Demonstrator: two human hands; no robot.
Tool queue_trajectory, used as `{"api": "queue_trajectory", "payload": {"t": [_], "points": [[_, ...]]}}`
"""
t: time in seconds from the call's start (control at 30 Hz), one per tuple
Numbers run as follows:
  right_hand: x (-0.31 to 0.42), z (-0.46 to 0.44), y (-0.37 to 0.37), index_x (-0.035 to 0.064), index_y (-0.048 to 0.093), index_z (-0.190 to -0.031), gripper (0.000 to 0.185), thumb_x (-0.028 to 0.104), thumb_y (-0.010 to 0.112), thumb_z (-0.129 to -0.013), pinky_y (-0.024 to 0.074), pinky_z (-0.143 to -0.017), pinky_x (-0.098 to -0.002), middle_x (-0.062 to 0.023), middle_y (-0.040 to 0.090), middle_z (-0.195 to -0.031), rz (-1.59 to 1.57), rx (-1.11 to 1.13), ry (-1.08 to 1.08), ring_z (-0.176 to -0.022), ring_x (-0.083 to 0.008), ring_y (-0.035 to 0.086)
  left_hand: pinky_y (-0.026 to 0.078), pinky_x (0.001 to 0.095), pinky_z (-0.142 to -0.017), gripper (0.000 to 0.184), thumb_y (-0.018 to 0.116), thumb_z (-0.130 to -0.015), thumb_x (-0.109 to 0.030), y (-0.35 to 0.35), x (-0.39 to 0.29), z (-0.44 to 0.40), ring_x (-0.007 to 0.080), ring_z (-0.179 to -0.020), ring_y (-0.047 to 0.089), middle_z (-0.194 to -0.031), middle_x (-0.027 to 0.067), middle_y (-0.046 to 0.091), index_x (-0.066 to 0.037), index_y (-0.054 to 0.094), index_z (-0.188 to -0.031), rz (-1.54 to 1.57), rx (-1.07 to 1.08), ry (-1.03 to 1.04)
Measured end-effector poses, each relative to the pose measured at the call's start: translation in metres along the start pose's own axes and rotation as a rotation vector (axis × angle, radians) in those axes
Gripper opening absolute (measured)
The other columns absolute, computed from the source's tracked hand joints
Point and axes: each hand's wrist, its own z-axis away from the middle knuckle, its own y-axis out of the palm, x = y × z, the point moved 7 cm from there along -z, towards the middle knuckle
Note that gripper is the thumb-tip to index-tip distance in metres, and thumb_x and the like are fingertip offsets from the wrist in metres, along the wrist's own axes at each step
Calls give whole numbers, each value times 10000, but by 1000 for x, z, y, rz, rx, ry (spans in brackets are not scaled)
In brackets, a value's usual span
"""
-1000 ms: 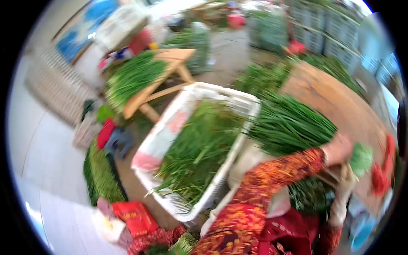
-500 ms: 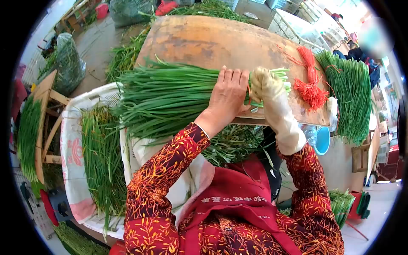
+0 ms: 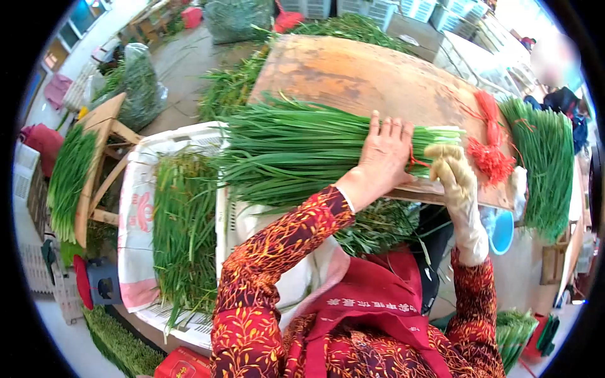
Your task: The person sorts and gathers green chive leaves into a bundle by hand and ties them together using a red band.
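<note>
A bundle of garlic chives [image 3: 296,145] lies across the wooden board, green leaves to the left and pale cut stems to the right. Around it near the stems runs a thin red tie [image 3: 414,161]. My left hand [image 3: 386,154], bare, grips the bundle from above, just left of the tie. My right hand [image 3: 452,173], in a cream glove, is closed beside the stem ends at the board's front edge. An end of the red tie reaches its bent fingertips, which seem to pinch it.
On the wooden board [image 3: 328,63] a hank of red ties [image 3: 490,142] lies to the right. More chives [image 3: 542,164] rest beyond it. A white crate [image 3: 220,208] with loose leaves stands at left, a blue bucket [image 3: 501,232] below the board's right end.
My right hand has moved from over the stems down to the board's front edge, uncovering the stem ends. My left hand still holds the bundle. The whole view has shifted.
</note>
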Motion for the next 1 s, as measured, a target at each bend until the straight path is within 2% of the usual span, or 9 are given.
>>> {"api": "queue_trajectory", "payload": {"t": [0.1, 0.2, 0.4, 0.53, 0.7, 0.83, 0.87, 0.93, 1.0], "points": [[-33, 22, 21, 45, 541, -765, 275, 255, 464, -925, 398, -653, -235, -55, 572, -783, -532, -14, 234, -689, -108, 507, 246, 514, -1026, 947, 750, -570, -485, -4, 2, -11, 313, -1160, 426, -1206, 178, 459, -8, 335, -1275, -61, -66, 113], [-51, 36, 30, 57, 537, -899, 176, 233, 544, -898, 396, -544, -225, 10, 515, -672, -687, -173, 443, -562, -74, 464, 272, 511, -1013, 969, 749, -577, -481, 8, 5, -19, 324, -1158, 436, -1219, 179, 459, -19, 306, -1304, 121, 225, 97], [-55, 43, 20, 44, 571, -886, 137, 164, 618, -838, 382, -494, -241, 14, 492, -570, 80, -82, 523, -537, -69, 459, 337, 468, -964, 1019, 781, -541, -416, 4, -11, -4, 316, -1054, 467, -1115, 181, 472, -7, 271, -1322, 10, -9, 119], [-51, 51, 30, 29, 630, -831, 120, 148, 617, -827, 411, -533, -288, -35, 537, -573, 10, 44, 593, -536, -108, 466, 323, 453, -973, 1067, 793, -522, -405, -2, -15, 2, 315, -1083, 448, -1141, 185, 454, -19, 240, -1349, 13, -30, 104], [-11, 38, 20, 0, 632, -804, 143, 143, 639, -802, 425, -710, -256, -106, 571, -1034, -120, 44, 118, -823, -175, 545, 317, 427, -965, 992, 778, -561, -374, -2, -10, -1, 315, -1083, 454, -1146, 187, 457, -32, 265, -1338, 39, -16, 88], [-4, 11, 22, 2, 623, -821, 181, 179, 593, -845, 421, -665, -250, -43, 563, -902, -291, -20, -35, -744, -125, 516, 321, 422, -958, 893, 725, -604, -407, 3, -9, -7, 334, -1123, 442, -1161, 202, 469, -19, 317, -1296, 32, -83, 67], [-21, 9, 25, 18, 619, -823, 245, 246, 551, -878, 387, -599, -211, -15, 565, -819, -527, 1, 252, -680, -80, 493, 324, 426, -957, 881, 713, -612, -414, 8, -5, -6, 340, -1141, 433, -1172, 207, 469, -16, 320, -1293, 67, -55, 69], [-35, 11, 33, 44, 595, -797, 276, 285, 509, -901, 332, -534, -186, 14, 531, -706, -613, 28, 382, -591, -54, 447, 331, 442, -960, 851, 702, -631, -381, 5, -5, -7, 361, -1150, 437, -1182, 228, 466, -12, 314, -1293, 41, -23, 80], [-34, 10, 46, 78, 539, -770, 255, 279, 475, -913, 313, -497, -195, 28, 475, -643, -662, 34, 309, -539, -57, 409, 333, 448, -965, 837, 693, -645, -365, 12, -4, -8, 370, -1141, 447, -1183, 235, 466, -14, 304, -1298, -11, -4, 110]]}}
